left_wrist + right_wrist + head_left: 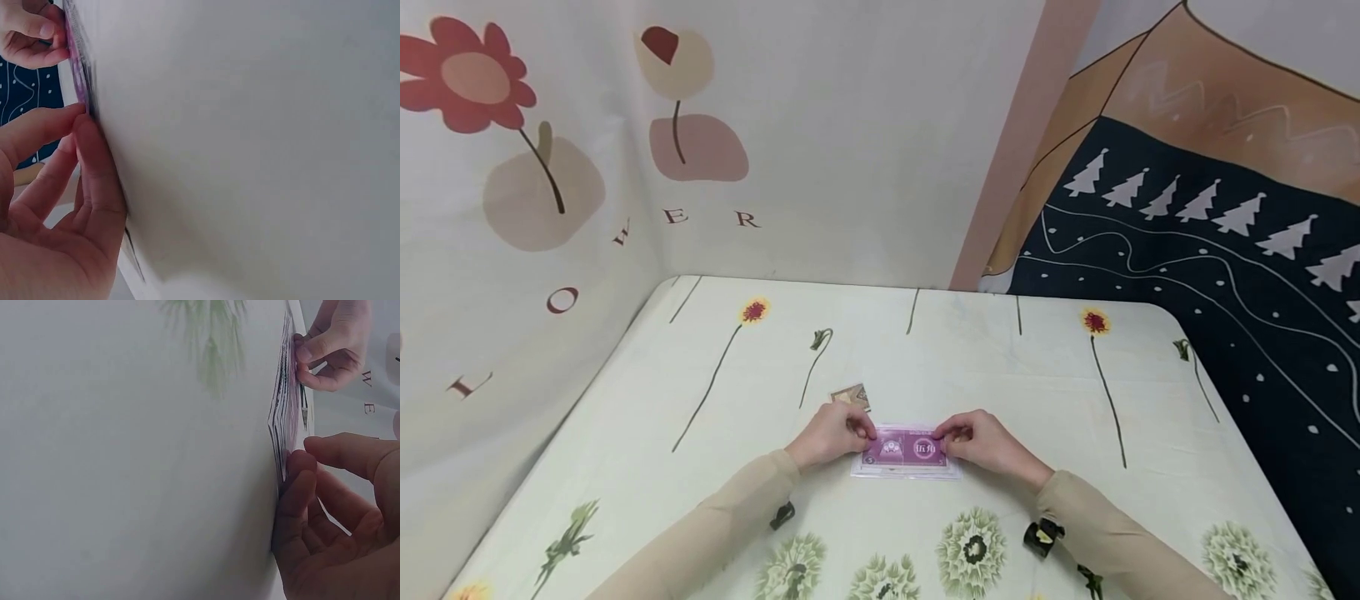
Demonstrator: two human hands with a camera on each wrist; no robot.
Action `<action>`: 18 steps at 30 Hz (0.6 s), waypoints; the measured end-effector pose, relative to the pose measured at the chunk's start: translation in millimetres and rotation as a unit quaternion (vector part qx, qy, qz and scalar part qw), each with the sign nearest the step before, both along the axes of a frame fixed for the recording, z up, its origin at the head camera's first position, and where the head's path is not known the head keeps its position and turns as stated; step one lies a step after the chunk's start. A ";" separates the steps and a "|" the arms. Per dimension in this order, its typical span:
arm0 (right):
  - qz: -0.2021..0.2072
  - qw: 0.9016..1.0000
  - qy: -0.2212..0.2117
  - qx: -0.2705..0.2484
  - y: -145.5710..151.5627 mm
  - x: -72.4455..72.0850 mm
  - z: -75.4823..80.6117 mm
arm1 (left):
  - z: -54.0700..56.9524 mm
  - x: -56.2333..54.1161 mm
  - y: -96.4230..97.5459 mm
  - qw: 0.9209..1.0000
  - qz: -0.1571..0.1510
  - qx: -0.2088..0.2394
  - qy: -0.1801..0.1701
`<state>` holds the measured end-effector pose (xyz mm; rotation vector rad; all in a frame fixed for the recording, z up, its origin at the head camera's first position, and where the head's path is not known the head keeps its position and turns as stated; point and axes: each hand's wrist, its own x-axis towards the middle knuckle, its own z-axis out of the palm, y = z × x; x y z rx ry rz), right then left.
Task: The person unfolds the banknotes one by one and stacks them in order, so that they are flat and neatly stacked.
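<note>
A purple banknote [904,447] lies on a flat stack of clear plastic sleeves [904,475] on the table. In the right wrist view several thin layers show along the stack's edge [281,394]. My left hand [833,432] pinches the note's left end between thumb and finger; in the left wrist view those fingertips [81,111] meet at its edge. At the right end, my right hand [987,443] holds the note with curled fingers, one fingertip [303,461] right against the stack. A small brownish note [852,395] lies just beyond my left hand, partly hidden by it.
A white cloth printed with flowers covers the table [1000,375]. Hanging fabric with flower prints [850,150] stands behind it and at the left. A dark cloth with white trees [1187,250] hangs along the right side.
</note>
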<state>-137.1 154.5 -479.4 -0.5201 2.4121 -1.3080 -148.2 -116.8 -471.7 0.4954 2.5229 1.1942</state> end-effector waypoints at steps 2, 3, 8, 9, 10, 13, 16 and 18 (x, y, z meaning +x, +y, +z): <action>0.002 1.000 -0.005 0.005 -0.4 0.1 2.9 | 3.0 -0.5 -1.8 1.000 -0.007 -0.001 -0.012; 0.005 1.000 -0.007 0.008 -0.5 -0.1 4.7 | 4.8 -0.9 -2.8 1.000 -0.011 -0.003 -0.019; 0.026 0.999 -0.038 0.012 0.5 -2.5 15.0 | 14.0 -2.5 -8.1 0.997 -0.033 -0.018 -0.068; 0.030 0.999 -0.041 0.013 0.6 -3.6 17.2 | 15.8 -3.2 -9.6 0.996 -0.036 -0.018 -0.079; 0.034 0.998 -0.043 0.013 0.5 -4.6 19.3 | 17.3 -4.1 -11.4 0.995 -0.039 -0.015 -0.090; 0.039 0.998 -0.044 0.018 -0.6 -8.2 23.2 | 21.8 -8.1 -17.5 0.993 -0.039 0.005 -0.112; 0.036 0.998 -0.047 0.013 -3.5 -12.5 24.9 | 25.0 -13.6 -24.4 0.992 -0.023 0.034 -0.118; 0.034 0.998 -0.052 0.006 -6.4 -15.7 25.6 | 26.2 -18.1 -28.9 0.991 -0.007 0.049 -0.122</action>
